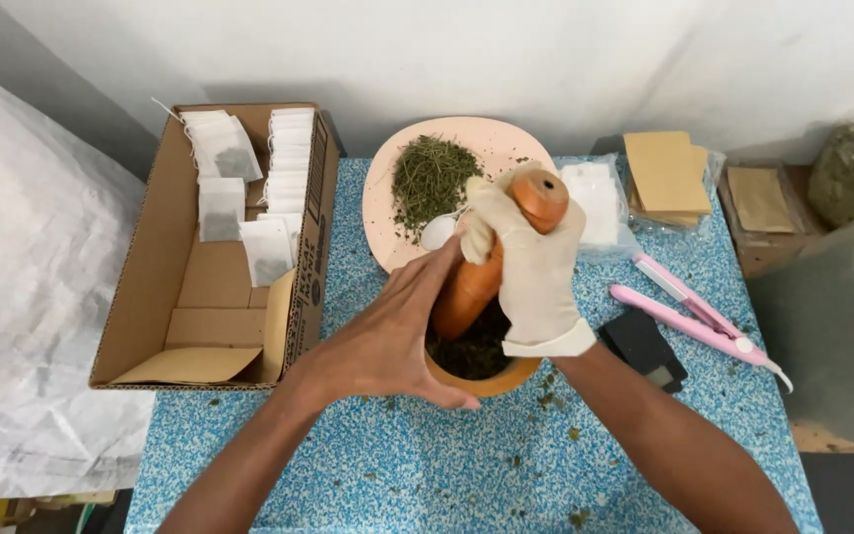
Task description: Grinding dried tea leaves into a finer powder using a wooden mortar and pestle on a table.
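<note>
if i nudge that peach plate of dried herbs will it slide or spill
The peach plate looks rigid and shallow, so it would probably slide on the speckled tabletop rather than tip. The dried herbs lie loose and seem light; a sharp push may scatter some.

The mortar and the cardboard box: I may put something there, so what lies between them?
In the head view, only the left hand, cupping the mortar, crosses it; otherwise bare speckled table before the cardboard box.

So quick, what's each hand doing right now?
Left hand: open, cupped against the mortar.
Right hand: gloved, closed around the orange pestle.
</note>
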